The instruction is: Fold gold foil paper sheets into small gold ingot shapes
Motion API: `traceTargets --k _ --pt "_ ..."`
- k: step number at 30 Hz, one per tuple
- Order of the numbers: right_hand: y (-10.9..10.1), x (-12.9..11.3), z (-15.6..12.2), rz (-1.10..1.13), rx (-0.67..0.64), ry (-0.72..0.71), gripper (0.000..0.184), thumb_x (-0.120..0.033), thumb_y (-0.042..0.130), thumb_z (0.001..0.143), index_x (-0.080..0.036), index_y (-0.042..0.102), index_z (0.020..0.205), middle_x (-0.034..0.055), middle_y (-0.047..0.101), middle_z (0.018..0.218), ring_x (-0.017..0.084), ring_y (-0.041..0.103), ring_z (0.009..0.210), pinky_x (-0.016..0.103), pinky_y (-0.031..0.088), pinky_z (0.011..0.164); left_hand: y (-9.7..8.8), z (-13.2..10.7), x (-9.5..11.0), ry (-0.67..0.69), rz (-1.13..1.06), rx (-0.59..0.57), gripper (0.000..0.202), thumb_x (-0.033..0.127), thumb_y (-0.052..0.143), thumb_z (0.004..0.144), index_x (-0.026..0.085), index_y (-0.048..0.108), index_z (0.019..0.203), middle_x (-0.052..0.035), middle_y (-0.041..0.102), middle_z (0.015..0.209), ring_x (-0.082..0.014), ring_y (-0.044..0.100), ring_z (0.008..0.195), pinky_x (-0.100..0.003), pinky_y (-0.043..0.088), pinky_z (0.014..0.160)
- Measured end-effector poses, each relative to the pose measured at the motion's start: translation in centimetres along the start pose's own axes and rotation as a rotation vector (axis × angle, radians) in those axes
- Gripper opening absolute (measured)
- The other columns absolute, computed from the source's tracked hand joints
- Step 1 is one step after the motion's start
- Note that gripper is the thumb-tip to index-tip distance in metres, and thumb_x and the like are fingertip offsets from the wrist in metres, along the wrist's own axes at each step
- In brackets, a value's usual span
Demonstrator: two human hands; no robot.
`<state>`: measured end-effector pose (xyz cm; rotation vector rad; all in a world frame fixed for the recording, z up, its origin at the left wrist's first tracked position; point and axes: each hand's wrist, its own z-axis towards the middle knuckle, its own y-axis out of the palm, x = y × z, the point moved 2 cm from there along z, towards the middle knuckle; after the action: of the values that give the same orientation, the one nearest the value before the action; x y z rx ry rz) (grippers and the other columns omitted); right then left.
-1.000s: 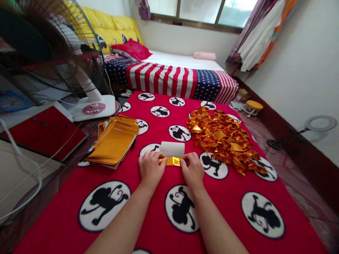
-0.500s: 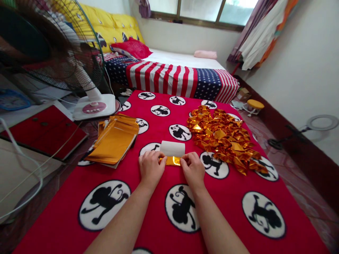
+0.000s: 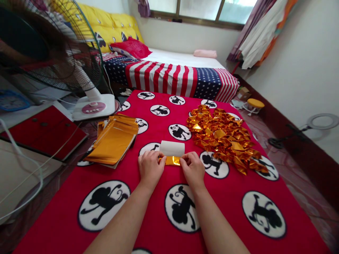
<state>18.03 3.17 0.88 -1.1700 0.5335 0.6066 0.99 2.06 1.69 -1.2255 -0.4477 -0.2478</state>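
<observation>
A sheet of gold foil paper lies in front of me, its near edge folded over into a shiny gold strip (image 3: 173, 161) and its white back (image 3: 172, 148) curling up beyond. At the strip's left end, my left hand (image 3: 151, 165) pinches the paper between thumb and fingers. My right hand (image 3: 193, 167) grips the opposite end the same way. To the left rests a stack of flat gold foil sheets (image 3: 113, 139). On the right spreads a heap of folded gold foil pieces (image 3: 222, 135), apart from my hands.
Everything lies on a red cloth with monkey prints (image 3: 222, 215). A standing fan (image 3: 92, 106) is at the left, near a red panel (image 3: 39, 128). Beyond the cloth is a bed (image 3: 169, 79). A yellow stool (image 3: 255, 103) and a ring-topped stand (image 3: 321, 121) are at the right.
Both hands and the folded paper are almost unmoved. The whole view has shifted very slightly.
</observation>
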Motion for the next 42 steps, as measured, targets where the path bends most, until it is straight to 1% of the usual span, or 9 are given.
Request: traceTargets --k 8,42 --pt "0.04 0.1 -0.01 0.005 0.002 0.001 0.009 -0.021 0.057 0.08 -0.021 0.06 0.071 -0.0019 0.058 0.077 0.013 0.053 0.066 0.026 0.037 0.061 0.0 0.02 0.01 -0.001 0.0 -0.001 0.006 0.031 0.065 0.08 0.026 0.068 0.079 -0.0018 0.068 0.081 -0.0236 0.057 0.089 -0.036 0.033 0.076" --pt "0.0 0.0 -0.09 0.005 0.0 -0.008 0.009 -0.022 0.056 0.08 -0.021 0.06 0.072 -0.0012 0.058 0.078 0.013 0.053 0.066 0.026 0.037 0.061 -0.07 0.04 0.09 -0.008 -0.007 -0.01 0.007 0.031 0.064 0.08 0.025 0.068 0.079 -0.0032 0.068 0.082 -0.0242 0.057 0.09 -0.037 0.034 0.078"
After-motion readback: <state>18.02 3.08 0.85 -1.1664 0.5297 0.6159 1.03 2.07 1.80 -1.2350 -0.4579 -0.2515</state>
